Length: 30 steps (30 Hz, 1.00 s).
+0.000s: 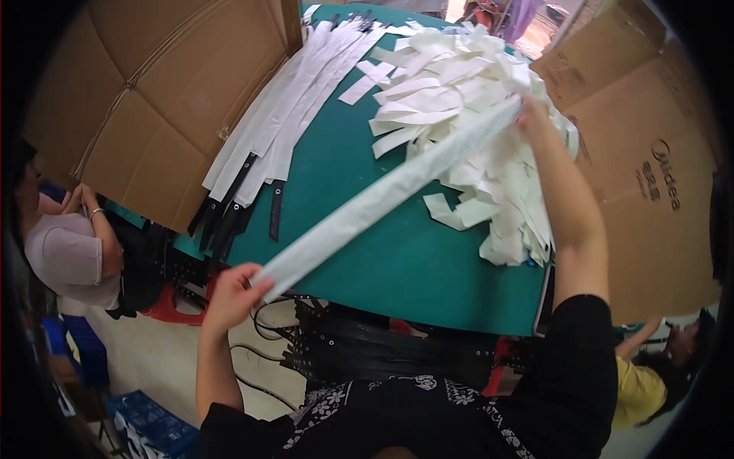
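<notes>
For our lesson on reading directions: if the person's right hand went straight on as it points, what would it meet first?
The right hand would probably meet the heap of flat, white, fabric-like strips, though depth is unclear and it might pass above.

One held strip (386,200), two strip piles (443,99) (287,111), one table (397,268), two cardboard panels (172,103) (631,206), two co-workers (69,249) (638,390)

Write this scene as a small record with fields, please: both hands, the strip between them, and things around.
Left hand: grip on near end of white strip
Right hand: grip on its far end
Strip: stretched diagonally between both hands
Table: green
Table's left: white pieces with black ends
Table's right: loose heap of white strips
Cardboard: left panel, right panel
</notes>
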Available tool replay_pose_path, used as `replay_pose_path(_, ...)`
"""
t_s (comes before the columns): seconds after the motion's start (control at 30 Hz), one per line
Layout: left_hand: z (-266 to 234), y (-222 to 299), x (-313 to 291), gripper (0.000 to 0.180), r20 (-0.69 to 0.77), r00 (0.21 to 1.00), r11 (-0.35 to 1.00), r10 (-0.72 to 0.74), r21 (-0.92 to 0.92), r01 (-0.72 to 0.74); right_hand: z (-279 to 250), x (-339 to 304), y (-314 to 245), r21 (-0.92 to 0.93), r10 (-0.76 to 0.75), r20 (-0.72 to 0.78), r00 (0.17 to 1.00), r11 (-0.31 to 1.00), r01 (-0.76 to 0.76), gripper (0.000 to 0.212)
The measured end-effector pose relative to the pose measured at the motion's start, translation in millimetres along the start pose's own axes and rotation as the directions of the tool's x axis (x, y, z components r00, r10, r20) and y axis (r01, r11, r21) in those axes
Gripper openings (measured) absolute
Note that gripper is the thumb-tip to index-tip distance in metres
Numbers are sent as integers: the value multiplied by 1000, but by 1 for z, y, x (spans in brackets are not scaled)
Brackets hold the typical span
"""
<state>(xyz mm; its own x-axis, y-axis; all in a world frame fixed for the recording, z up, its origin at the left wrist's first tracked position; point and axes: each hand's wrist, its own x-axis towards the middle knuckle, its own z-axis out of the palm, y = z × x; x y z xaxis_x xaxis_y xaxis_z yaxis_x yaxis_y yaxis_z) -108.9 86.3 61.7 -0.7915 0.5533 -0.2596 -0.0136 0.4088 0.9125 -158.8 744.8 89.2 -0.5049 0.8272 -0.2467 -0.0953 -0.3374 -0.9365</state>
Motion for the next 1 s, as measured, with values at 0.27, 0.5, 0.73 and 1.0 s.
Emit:
replay_pose_path(0.27, -60, 3, 119, 20, -553, 792, 965, 258, 106, -241, 244, 16, -74, -141, -173, 378, 910, 960, 241, 63)
replay_pose_path(0.5, -109, -1, 182, 27, -525, 645, 628, 555, 773, 89, 185, -80, 16, -178, -228, 879, 418, 658, 732, 32)
replay_pose_path(0.73, 96, 48, 161, 20, 1, 688, 586, 726, 522, -619, -39, -256, 55, -666, 47, 622, 782, 558, 496, 26)
replay_pose_path(1.0, 257, 129, 221, 20, -175, 487, 504, 855, 498, -706, -145, -340, 101, -610, 17, 322, 946, 768, 194, 20)
